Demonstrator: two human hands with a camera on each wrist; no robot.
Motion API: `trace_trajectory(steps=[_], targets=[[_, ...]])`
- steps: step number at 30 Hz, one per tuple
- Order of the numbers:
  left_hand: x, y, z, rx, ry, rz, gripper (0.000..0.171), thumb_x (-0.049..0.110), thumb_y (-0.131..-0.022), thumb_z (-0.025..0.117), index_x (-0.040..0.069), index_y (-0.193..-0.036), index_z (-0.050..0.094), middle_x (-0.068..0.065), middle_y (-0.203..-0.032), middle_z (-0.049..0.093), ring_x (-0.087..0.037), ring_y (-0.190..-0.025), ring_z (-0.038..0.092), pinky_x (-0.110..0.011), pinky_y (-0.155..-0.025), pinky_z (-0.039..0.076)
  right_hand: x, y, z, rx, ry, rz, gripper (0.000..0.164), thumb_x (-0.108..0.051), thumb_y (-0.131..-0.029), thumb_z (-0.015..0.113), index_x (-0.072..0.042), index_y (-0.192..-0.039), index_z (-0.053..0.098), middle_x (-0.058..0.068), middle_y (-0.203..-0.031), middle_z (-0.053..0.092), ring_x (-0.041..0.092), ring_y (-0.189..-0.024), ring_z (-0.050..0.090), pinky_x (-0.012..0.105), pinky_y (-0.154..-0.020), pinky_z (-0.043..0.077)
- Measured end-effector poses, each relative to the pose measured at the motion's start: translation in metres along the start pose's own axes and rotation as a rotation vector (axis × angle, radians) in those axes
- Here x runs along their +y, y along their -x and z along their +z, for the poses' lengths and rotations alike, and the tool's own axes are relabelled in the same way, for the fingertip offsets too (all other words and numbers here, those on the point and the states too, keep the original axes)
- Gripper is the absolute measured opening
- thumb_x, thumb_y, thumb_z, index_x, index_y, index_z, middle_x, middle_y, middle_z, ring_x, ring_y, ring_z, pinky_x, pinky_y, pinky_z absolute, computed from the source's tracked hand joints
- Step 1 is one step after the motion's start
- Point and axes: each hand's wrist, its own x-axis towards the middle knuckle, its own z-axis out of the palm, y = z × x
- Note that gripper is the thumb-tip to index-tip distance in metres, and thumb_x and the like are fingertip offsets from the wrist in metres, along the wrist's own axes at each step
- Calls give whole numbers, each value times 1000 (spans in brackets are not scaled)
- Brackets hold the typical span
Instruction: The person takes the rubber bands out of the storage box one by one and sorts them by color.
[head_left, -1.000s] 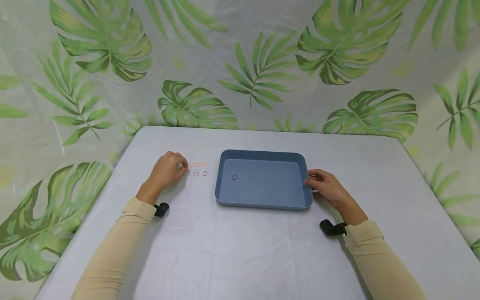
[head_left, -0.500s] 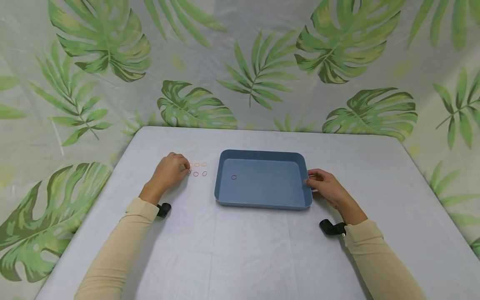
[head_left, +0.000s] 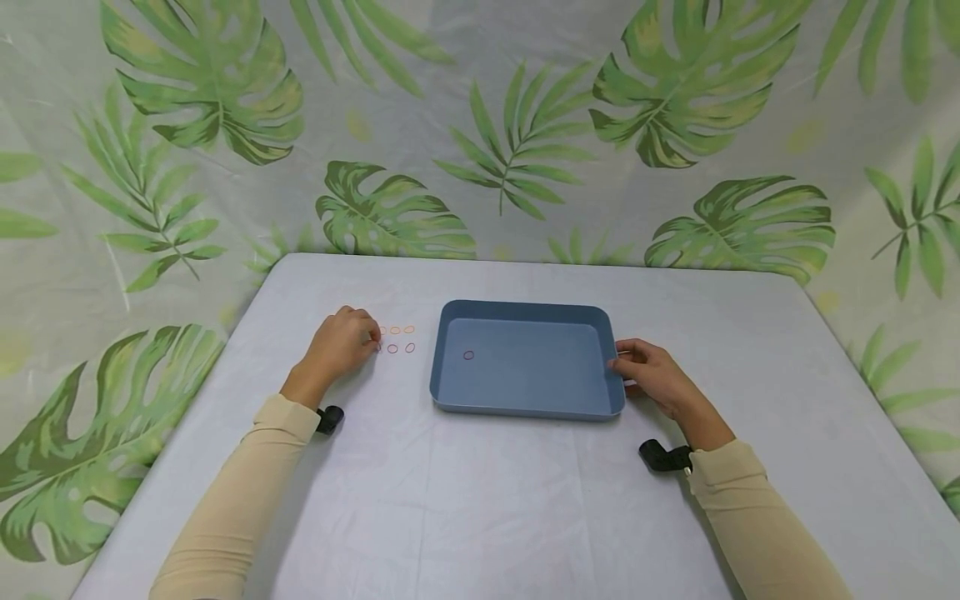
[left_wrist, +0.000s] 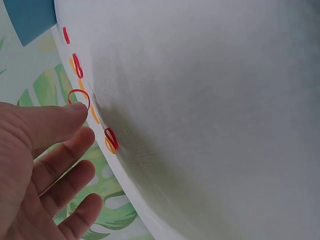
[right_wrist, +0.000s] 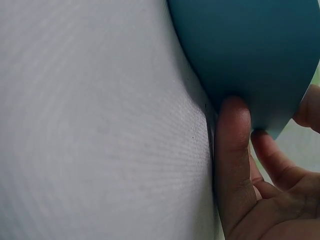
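Note:
My left hand is at the left end of two short rows of small rubber bands. Its thumb pinches a red rubber band, which stands up above the thumb tip in the left wrist view. Orange bands form the far row; red bands lie in the near one. A blue-grey tray sits to their right, with one dark red band inside on its left. My right hand grips the tray's right wall, one digit over the rim and others against the outer side.
A white cloth covers the table, and a leaf-print sheet hangs behind it. Each wrist wears a black camera, the left camera and the right camera both close to the tabletop.
My left hand has shifted slightly to the right along the near row, then almost stopped. The right hand and the tray have stayed in place.

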Motion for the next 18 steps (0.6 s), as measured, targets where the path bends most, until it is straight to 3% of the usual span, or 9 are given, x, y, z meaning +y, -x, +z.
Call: trace_trajectory(steps=[12,18], targets=[[2,-1,-1,-8,4,-26,4,10,-85,75,6,-86,75,-13,-105,73,-35,-100,63,-50,-83,52,1,0,0,-6,-5,3,54,-18,-98,57,4,-144,39,11,-117,56,8,-91,60,25,-74,56],[-2,-1,-2,-43,115,-93,16,8,-90,67,4,-104,74,-16,-112,72,-36,-107,61,-51,-92,50,1,1,0,-5,-3,1,54,-19,-98,58,4,-143,40,11,-117,57,8,-91,61,25,-74,56]])
